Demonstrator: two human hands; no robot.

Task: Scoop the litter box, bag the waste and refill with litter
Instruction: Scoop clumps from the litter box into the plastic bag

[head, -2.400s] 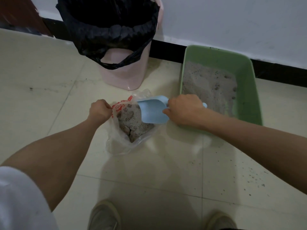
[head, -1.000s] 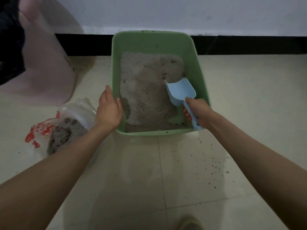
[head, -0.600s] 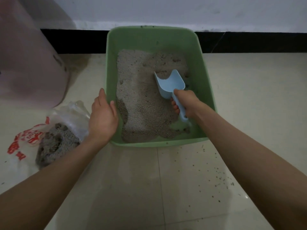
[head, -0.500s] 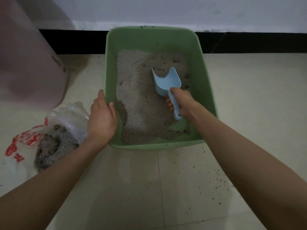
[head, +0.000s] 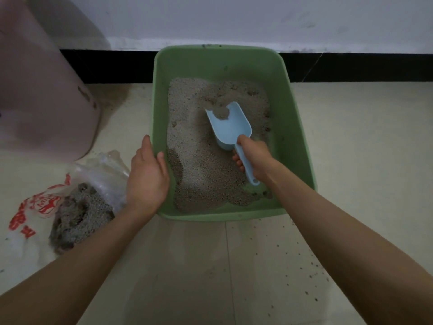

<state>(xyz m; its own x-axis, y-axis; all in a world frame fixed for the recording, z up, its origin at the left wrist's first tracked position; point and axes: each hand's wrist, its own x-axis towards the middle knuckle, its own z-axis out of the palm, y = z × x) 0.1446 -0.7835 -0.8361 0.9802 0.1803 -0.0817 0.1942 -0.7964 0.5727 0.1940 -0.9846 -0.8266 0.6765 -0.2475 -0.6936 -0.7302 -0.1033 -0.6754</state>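
At frame centre, the green litter box (head: 295, 127) sits on the tiled floor (head: 351, 160). The right hand (head: 254, 158) grips the handle of the blue scoop (head: 230, 127), its tip dug into the litter (head: 199, 160). The left hand (head: 147, 177), fingers straight, rests on the box's left rim. A clear plastic bag (head: 103, 167) holding clumped waste lies at lower left, below a pink bin (head: 42, 102).

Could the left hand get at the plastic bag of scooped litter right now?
Probably yes: the left hand only rests on the litter box rim, and the plastic bag lies unobstructed beside it.
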